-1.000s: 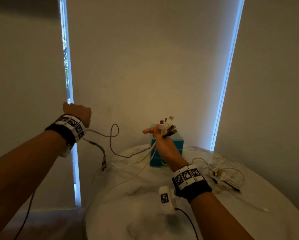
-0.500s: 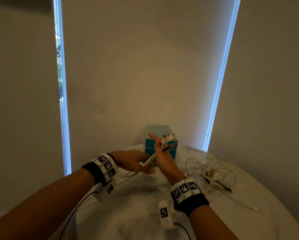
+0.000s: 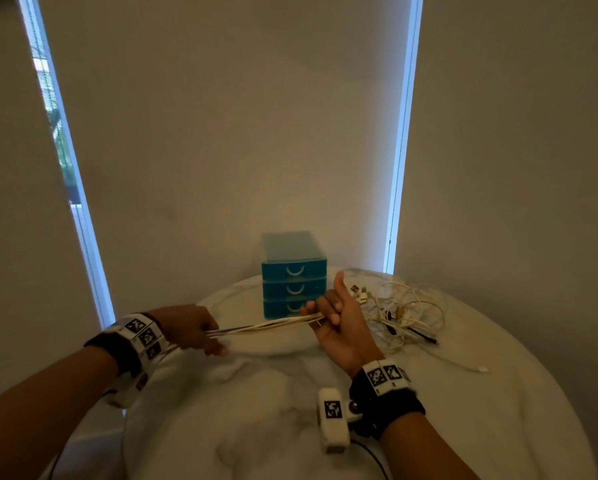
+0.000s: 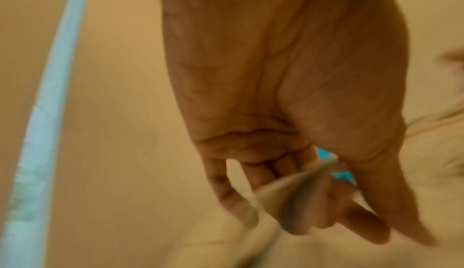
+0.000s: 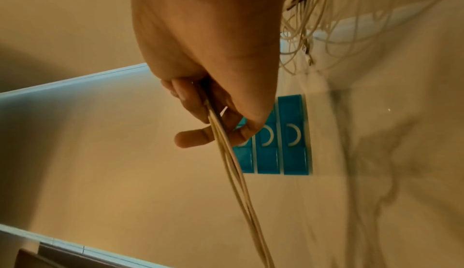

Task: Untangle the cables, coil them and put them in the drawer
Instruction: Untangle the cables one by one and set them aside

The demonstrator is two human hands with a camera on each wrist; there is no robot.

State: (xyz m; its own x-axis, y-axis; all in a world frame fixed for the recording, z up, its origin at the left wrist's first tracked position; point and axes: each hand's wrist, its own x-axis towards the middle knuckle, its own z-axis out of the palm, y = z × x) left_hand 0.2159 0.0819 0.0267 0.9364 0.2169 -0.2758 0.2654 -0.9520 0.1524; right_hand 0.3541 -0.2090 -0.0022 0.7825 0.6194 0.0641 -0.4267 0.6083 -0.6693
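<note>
A bundle of white and dark cables [image 3: 266, 327] stretches taut between my two hands above the round table [image 3: 498, 410]. My right hand [image 3: 328, 313] grips one end, thumb raised, with the plug ends sticking out past it. In the right wrist view the curled fingers [image 5: 198, 101] hold the strands [image 5: 226, 153]. My left hand [image 3: 193, 330] holds the bundle further left, with fingers curled round the blurred cables [image 4: 296, 193]. The teal drawer unit [image 3: 293, 273] stands behind, all three drawers closed.
A tangled heap of white cables [image 3: 405, 313] with plugs lies on the table right of my right hand, one strand trailing to a connector [image 3: 483, 369]. Blinds and bright window gaps stand behind the table. The marble top in front of me is bare.
My left hand came in from far out left to the bundle, then slid left along it, pulling the cables straight. My right hand lowered and turned the plug ends to the right.
</note>
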